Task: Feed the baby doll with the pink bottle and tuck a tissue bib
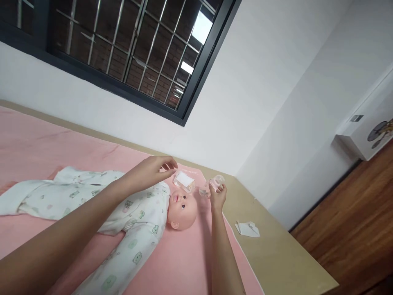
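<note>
A plain white far wall (211, 135) holds a dark-framed window (119, 63) at left, its metal bars (152, 45) crossing dim brickwork, with bright rectangles of light (202, 26) showing towards its right. A second pale wall (291, 123) meets it in a corner at right. Below lies a tan worktop (276, 254), and at far right a wood-grain surface (353, 205) sits beneath a white box (353, 129).

A clear, rounded plastic piece (217, 180) sits in the right hand (218, 196).
</note>
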{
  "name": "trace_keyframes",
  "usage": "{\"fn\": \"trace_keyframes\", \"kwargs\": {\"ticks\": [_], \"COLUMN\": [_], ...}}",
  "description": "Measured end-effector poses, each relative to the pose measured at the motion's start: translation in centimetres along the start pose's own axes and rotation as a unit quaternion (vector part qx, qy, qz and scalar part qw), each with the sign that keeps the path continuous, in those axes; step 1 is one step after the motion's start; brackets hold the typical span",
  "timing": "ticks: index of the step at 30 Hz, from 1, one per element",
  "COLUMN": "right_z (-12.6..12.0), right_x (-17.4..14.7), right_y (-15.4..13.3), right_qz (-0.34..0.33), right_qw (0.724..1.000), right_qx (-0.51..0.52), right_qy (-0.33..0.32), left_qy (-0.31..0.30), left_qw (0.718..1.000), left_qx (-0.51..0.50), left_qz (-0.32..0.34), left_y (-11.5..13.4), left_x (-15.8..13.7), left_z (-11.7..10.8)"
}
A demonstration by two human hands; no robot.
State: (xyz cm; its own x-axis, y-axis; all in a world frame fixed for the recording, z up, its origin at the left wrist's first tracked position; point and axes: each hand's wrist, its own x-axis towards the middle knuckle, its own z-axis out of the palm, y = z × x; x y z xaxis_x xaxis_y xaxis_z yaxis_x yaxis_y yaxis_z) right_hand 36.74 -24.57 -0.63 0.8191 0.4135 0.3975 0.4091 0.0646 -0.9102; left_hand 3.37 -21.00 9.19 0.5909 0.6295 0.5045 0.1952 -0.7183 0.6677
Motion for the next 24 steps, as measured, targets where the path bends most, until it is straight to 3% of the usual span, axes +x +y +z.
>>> {"fn": "trace_keyframes", "kwargs": {"ticks": [6,10,14,19,24], "right_z": [1.4,3.1,4.4,5.5,6.1], "right_x": [-2.9,-6.2,-9.6,-12.4,-12.9], "right_y": [-6.4,-10.9,-14.5,-16.1,-15.8], "right_qz": [-0.038,-0.084,-0.098,-0.110,-0.094], "right_qw": [0.986,0.951,0.945,0.931,0.920], "right_qx": [0.103,0.169,0.151,0.179,0.181], "right_qy": [-0.122,-0.245,-0.273,-0.299,-0.335], "left_qy": [0.005,0.059,0.146,0.183,0.141], "left_qw": [1.000,0.997,0.983,0.975,0.980], "left_qx": [0.026,0.038,0.110,0.125,0.131], "left_qz": [-0.010,0.011,0.032,0.015,-0.046], "left_y": [-0.6,-1.0,-1.0,-0.5,-0.4], "left_x": [0.4,0.7,0.8,0.8,0.9], "left_z": [2.7,3.8,3.9,3.1,2.5]}}
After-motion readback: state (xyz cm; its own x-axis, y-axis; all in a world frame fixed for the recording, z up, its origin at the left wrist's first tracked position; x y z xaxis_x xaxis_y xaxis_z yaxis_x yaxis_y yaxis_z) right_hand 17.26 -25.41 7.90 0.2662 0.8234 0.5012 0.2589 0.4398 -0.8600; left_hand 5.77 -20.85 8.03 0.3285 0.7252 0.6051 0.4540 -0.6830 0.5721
